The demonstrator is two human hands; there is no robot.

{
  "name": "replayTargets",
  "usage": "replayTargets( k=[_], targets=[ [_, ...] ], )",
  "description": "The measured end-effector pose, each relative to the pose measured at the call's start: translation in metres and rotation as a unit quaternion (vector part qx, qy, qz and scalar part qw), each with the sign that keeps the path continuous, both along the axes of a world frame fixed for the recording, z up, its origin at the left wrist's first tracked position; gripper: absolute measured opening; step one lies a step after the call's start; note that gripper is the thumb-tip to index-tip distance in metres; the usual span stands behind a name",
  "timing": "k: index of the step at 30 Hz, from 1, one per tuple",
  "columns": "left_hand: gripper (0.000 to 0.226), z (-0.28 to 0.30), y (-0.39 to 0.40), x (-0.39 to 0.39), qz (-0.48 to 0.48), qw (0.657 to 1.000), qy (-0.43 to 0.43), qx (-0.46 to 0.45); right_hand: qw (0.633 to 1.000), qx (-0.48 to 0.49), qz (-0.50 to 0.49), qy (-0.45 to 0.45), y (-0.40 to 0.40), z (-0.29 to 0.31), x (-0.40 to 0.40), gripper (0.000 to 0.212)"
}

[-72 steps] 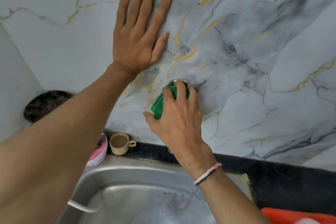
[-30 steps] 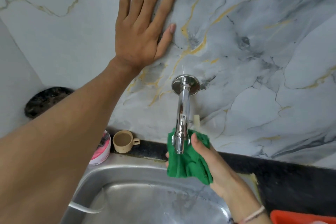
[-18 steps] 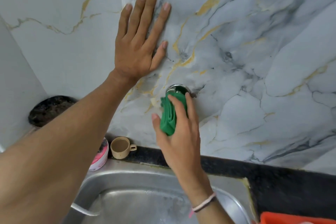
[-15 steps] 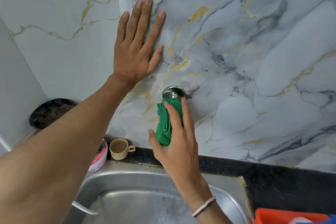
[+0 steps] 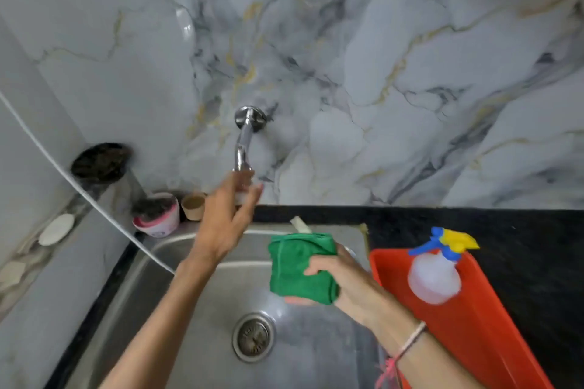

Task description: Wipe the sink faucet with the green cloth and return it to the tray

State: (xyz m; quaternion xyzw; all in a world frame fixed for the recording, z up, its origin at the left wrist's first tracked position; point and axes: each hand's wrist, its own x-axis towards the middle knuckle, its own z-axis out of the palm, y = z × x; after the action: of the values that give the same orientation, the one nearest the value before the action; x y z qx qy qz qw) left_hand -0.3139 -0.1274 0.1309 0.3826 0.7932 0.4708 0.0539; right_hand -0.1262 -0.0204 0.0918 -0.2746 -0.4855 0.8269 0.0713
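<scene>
A chrome faucet juts from the marble wall above the steel sink. My left hand reaches up to the spout's lower end, fingers loosely curled around its tip; the view is blurred there. My right hand holds the folded green cloth over the sink, clear of the faucet and just left of the red tray. The tray sits on the black counter at the sink's right.
A spray bottle with a blue and yellow head stands in the tray. A pink-rimmed tub and a small tan cup sit behind the sink's left corner. The drain lies mid-basin. A white cord crosses the left side.
My right hand has pulled the cloth off the faucet, down and right toward the tray. My left hand left the wall and dropped to the spout's tip. The view has tilted down.
</scene>
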Motion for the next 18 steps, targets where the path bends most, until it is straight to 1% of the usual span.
replayTargets(
  k=[1, 2, 3, 4, 6, 7, 8, 10, 12, 14, 15, 17, 18],
  targets=[
    [0.047, -0.01, -0.003, 0.028, -0.026, 0.996, -0.081, -0.018, 0.998, -0.056, -0.005, 0.0, 0.005, -0.004, 0.024, 0.054],
    [0.046, -0.022, -0.002, 0.06, -0.049, 0.984, -0.167, -0.039, 0.995, -0.095, -0.013, -0.002, 0.012, -0.009, 0.05, 0.053],
    [0.04, -0.033, 0.001, 0.092, -0.07, 0.963, -0.252, -0.064, 0.993, -0.11, -0.034, -0.011, 0.021, -0.018, 0.075, 0.053],
    [0.034, -0.043, 0.005, 0.124, -0.097, 0.936, -0.327, -0.086, 0.993, -0.104, -0.057, -0.024, 0.03, -0.024, 0.099, 0.054],
    [0.025, -0.062, 0.02, 0.18, -0.147, 0.887, -0.429, -0.09, 0.989, -0.093, -0.095, -0.059, 0.047, -0.032, 0.143, 0.05],
    [0.025, -0.071, 0.03, 0.203, -0.153, 0.876, -0.45, -0.085, 0.989, -0.079, -0.099, -0.075, 0.057, -0.037, 0.161, 0.045],
    [0.028, -0.08, 0.041, 0.222, -0.14, 0.877, -0.451, -0.09, 0.989, -0.051, -0.099, -0.094, 0.067, -0.041, 0.179, 0.04],
    [0.027, -0.094, 0.064, 0.254, -0.113, 0.893, -0.42, -0.119, 0.979, 0.047, -0.108, -0.164, 0.089, -0.054, 0.21, 0.029],
    [0.02, -0.11, 0.088, 0.279, -0.111, 0.9, -0.393, -0.154, 0.949, 0.159, -0.107, -0.251, 0.111, -0.074, 0.235, 0.021],
    [0.031, -0.13, 0.107, 0.3, -0.098, 0.911, -0.347, -0.202, 0.926, 0.226, -0.078, -0.293, 0.126, -0.09, 0.253, 0.021],
    [0.038, -0.14, 0.114, 0.308, -0.092, 0.916, -0.307, -0.239, 0.912, 0.263, -0.049, -0.312, 0.133, -0.1, 0.26, 0.024],
    [0.047, -0.157, 0.121, 0.321, -0.083, 0.922, -0.233, -0.298, 0.873, 0.334, 0.005, -0.354, 0.137, -0.111, 0.267, 0.029],
    [0.049, -0.164, 0.122, 0.326, -0.08, 0.919, -0.221, -0.318, 0.855, 0.363, 0.027, -0.37, 0.137, -0.114, 0.268, 0.029]
  ],
)
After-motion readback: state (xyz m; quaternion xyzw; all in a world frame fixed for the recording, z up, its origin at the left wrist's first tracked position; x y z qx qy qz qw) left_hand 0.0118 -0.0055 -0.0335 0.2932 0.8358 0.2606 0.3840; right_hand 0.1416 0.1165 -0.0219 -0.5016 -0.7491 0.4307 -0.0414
